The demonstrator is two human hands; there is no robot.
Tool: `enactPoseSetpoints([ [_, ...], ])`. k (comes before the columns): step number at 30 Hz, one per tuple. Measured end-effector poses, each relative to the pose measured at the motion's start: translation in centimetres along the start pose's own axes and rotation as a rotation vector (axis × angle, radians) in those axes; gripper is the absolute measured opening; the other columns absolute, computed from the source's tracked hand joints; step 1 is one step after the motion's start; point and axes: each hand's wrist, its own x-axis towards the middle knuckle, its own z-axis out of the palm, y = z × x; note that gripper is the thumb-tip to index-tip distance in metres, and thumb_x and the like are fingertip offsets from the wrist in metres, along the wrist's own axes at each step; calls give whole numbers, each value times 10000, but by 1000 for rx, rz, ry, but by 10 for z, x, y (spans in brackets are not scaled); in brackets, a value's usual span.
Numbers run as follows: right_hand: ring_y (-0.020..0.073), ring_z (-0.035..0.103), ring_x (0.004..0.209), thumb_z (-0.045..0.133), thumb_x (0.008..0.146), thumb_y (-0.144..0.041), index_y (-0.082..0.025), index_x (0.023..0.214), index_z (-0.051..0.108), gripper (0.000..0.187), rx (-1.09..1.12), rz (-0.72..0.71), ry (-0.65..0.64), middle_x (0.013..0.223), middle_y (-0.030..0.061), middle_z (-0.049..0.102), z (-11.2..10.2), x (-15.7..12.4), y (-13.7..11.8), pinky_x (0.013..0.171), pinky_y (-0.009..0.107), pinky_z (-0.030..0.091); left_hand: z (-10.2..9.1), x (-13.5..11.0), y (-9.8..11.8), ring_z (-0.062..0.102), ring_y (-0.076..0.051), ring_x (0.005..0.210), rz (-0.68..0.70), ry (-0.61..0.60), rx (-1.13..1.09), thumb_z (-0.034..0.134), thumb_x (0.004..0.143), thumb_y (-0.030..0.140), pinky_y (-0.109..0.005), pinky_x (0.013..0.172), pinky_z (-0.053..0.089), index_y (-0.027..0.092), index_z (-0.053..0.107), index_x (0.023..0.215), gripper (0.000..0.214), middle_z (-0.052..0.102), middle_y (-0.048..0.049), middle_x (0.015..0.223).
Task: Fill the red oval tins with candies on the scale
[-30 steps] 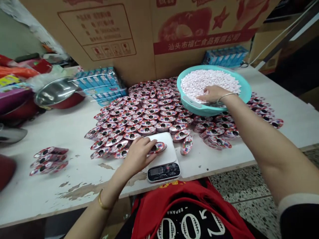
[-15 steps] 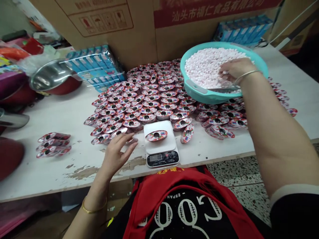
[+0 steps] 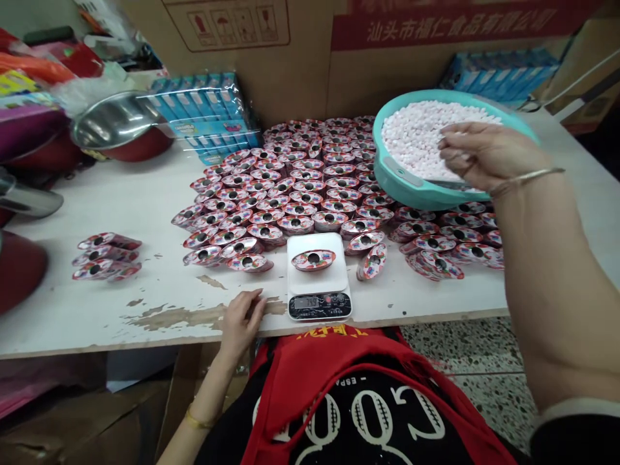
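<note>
My right hand (image 3: 489, 155) hovers over the light-blue basin (image 3: 421, 197), its fingers curled into a pinch. What sits in the fingertips, if anything, is hidden. Small white and pinkish pellets (image 3: 416, 142) fill the basin. My left hand (image 3: 242, 316) rests on the table just left of the white digital scale (image 3: 317, 284), fingers loosely bent and thumb apart, holding nothing. On the scale's plate stands one red-and-white printed packet (image 3: 313, 259) with a dark round hole in its top. Digits show on the display.
Many similar packets (image 3: 295, 206) stand packed together behind the scale and under the basin. A small group of packets (image 3: 106, 256) lies at left. Wrapped blue boxes (image 3: 203, 110), a metal bowl (image 3: 121, 123) and a big carton (image 3: 310, 71) are at the back.
My right hand has lifted from the pellets and moved right. My left hand has drawn back from the packets to the table near its front edge. The scale's digits differ.
</note>
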Motion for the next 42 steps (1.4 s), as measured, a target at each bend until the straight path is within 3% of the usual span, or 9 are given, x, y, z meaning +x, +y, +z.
enactPoseSetpoints([
  [3,19,445,522,581,857,-39,-105,854,620,77,55,130,-393,642,-14,556,50,-51,-10,477,195,235,9,-6,-3,566,-193,840,16,76,87,528,938,314,-343,779,449,184,594,1117,231,594,-54,874],
  [6,58,432,551,615,855,-108,-123,853,637,26,-254,0,-710,641,-18,547,99,-91,-12,530,205,306,13,-9,-7,557,-197,848,50,80,141,538,934,305,-343,774,434,183,596,1116,227,594,-58,889],
  [10,107,482,686,550,878,-80,-111,839,648,111,-723,-242,-848,738,28,599,143,-115,-9,647,224,331,13,-10,-12,562,-194,859,62,82,130,532,936,301,-340,781,436,185,592,1127,232,603,-59,909],
  [13,141,525,768,498,882,-61,-106,852,649,160,-898,-299,-916,834,78,641,160,-119,-3,678,236,334,11,-11,-13,570,-198,866,62,90,130,520,940,307,-346,788,439,184,599,1101,217,610,-66,915],
  [18,198,575,892,477,869,-51,-104,941,632,180,-1017,-347,-985,965,132,645,171,-119,13,703,256,348,10,-12,-13,566,-200,869,70,80,122,516,940,285,-356,788,433,186,588,1084,189,608,-68,923],
  [25,197,563,907,488,863,-52,-116,1071,568,232,-944,-363,-905,1027,128,634,171,-120,11,719,265,362,11,-12,-15,561,-198,890,65,85,107,544,928,282,-349,790,429,190,586,1087,189,612,-63,936],
  [30,116,497,675,558,870,-135,-132,873,591,34,-576,-127,-893,766,31,596,165,-110,3,638,230,374,11,-11,-13,561,-194,895,66,95,109,558,921,276,-343,793,426,192,591,1070,174,612,-60,942],
  [34,90,456,567,540,875,-167,-125,869,599,73,-322,88,-911,677,0,564,154,-100,6,538,211,352,10,-11,-12,563,-196,897,59,87,101,557,914,275,-345,792,426,191,598,1062,175,612,-61,939],
  [42,113,526,694,515,847,-64,-123,853,649,146,-649,-177,-838,781,34,635,160,-111,5,661,223,373,10,-11,-12,565,-205,893,69,81,99,533,902,252,-351,787,428,187,596,1081,200,608,-66,941],
])
